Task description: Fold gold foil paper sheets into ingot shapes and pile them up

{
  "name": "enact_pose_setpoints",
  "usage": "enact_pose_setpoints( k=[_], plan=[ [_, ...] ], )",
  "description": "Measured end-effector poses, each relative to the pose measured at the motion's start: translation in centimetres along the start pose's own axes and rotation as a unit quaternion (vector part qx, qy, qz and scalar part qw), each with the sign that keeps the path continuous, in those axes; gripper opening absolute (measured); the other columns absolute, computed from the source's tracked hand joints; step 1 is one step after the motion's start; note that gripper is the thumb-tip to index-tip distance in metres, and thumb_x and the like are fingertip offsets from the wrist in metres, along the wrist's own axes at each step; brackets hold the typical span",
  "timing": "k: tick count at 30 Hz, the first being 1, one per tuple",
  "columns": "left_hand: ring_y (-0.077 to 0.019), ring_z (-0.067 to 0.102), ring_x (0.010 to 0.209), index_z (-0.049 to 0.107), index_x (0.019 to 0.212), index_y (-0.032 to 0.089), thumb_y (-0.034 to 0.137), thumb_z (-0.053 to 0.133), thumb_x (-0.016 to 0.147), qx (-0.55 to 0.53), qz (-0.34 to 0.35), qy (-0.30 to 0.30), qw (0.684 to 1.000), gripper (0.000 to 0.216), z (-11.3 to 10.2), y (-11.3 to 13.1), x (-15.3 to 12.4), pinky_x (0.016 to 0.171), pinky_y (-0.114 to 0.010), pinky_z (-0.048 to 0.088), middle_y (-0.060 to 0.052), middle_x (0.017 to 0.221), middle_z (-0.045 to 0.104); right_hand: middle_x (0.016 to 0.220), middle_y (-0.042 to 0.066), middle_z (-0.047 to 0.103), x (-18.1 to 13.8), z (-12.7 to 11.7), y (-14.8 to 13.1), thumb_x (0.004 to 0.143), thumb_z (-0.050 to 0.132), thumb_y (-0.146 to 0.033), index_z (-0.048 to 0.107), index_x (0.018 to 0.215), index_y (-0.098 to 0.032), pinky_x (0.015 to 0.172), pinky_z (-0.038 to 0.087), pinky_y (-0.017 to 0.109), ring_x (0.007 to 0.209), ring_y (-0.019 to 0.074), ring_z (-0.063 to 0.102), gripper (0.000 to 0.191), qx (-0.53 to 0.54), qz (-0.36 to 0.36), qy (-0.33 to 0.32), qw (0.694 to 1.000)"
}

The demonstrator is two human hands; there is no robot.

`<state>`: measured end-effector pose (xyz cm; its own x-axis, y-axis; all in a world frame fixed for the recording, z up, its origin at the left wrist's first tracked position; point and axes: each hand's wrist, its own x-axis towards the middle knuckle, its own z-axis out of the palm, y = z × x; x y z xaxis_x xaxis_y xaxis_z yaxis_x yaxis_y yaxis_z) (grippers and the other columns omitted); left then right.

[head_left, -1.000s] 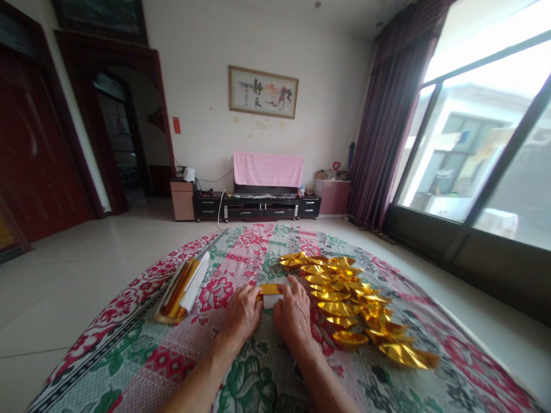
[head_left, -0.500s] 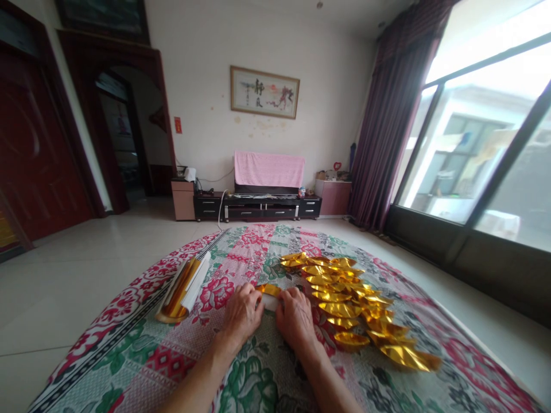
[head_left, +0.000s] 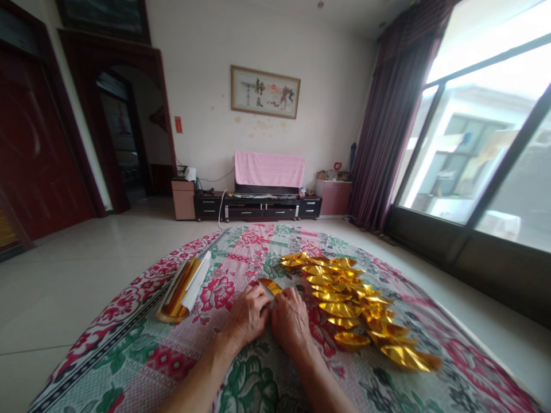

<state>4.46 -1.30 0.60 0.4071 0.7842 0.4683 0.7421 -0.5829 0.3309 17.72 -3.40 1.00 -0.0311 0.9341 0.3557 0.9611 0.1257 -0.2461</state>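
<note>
Between my two hands is a sheet of gold foil paper, partly folded, with its gold face and a bit of its white back showing. My left hand is closed on the paper's left side, fingers curled. Close beside it, my right hand pinches the right side. The fingertips and the paper's near part are hidden behind the hands. To the right lie several folded gold paper ingots in rough rows. A loose roll of gold paper sheets, white on the back, rests to the left.
A floral cloth covers the round table under everything. Beyond it, a low black TV cabinet stands against the wall, with a pink cloth over the television. A large window is at the right.
My hands have come closer together, and the gold paper has turned from lying level to slanting down to the right. The ingots and the roll stay in place.
</note>
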Motion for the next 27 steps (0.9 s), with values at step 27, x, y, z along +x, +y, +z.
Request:
enact_pose_setpoints(
  k=[27],
  plan=[
    [-0.0171,0.051,0.101,0.066,0.094,0.022,0.004,0.044,0.067,-0.045,0.004,-0.005,0.999,0.040,0.9,-2.9,0.1,0.096,-0.032,0.040,-0.003,0.106,0.062,0.090,0.002,0.063,0.3,-0.4,2.5,0.069,0.051,-0.011,0.064,0.079,-0.020,0.081,0.034,0.026,0.087,0.0158,0.052,0.019,0.134,-0.079,0.004,0.988]
  ],
)
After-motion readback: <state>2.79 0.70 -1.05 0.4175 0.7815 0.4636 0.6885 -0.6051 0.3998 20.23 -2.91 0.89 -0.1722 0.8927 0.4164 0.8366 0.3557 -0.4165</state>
